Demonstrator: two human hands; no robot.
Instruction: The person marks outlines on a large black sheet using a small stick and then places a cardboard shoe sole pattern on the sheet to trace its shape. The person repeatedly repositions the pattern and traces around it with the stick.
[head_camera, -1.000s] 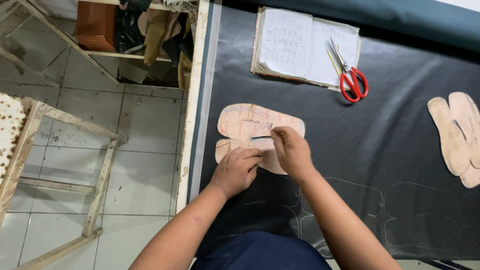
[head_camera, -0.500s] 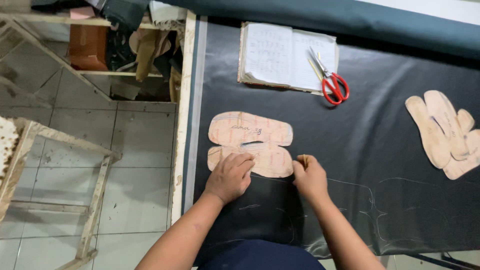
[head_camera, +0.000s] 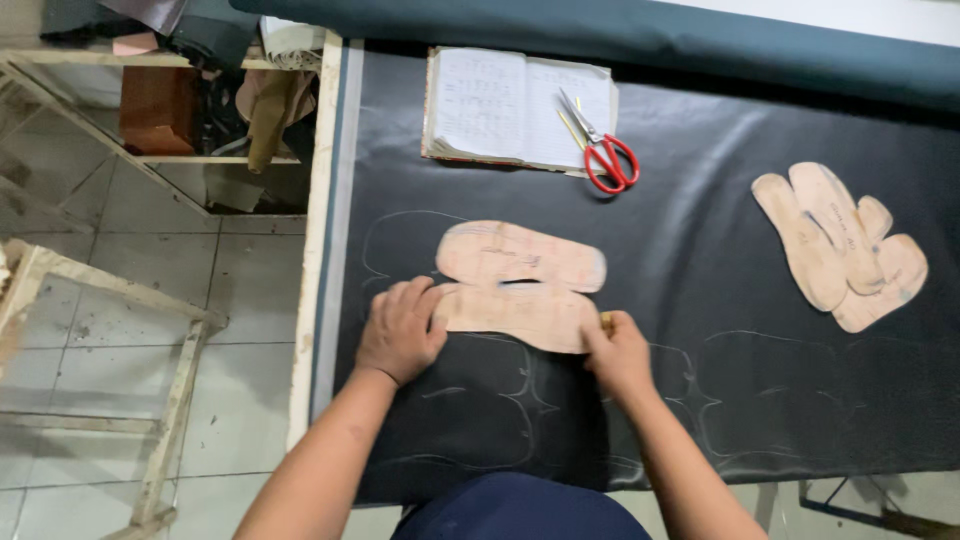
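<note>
Left hand (head_camera: 402, 330) flat, fingers spread, pressing the tan cardboard sole-shaped pattern (head_camera: 520, 285) onto black sheet material (head_camera: 700, 300) on the desk. Right hand (head_camera: 620, 352) at pattern's right edge, fingers pinched on a small marker (head_camera: 606, 320).

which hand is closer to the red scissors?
Right. The right hand sits below the red scissors, at the cardboard template's right end; the left hand presses its left end, farther away.

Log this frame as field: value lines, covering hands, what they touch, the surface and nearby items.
left hand: flat on the left end of the tan cardboard pattern
right hand: at the pattern's right edge, pinching a small yellowish marker
surface: black sheet with chalk outlines
notebook: open, at the far edge
scissors: red handles, tips lying on the notebook
spare patterns: overlapping stack, right
</note>
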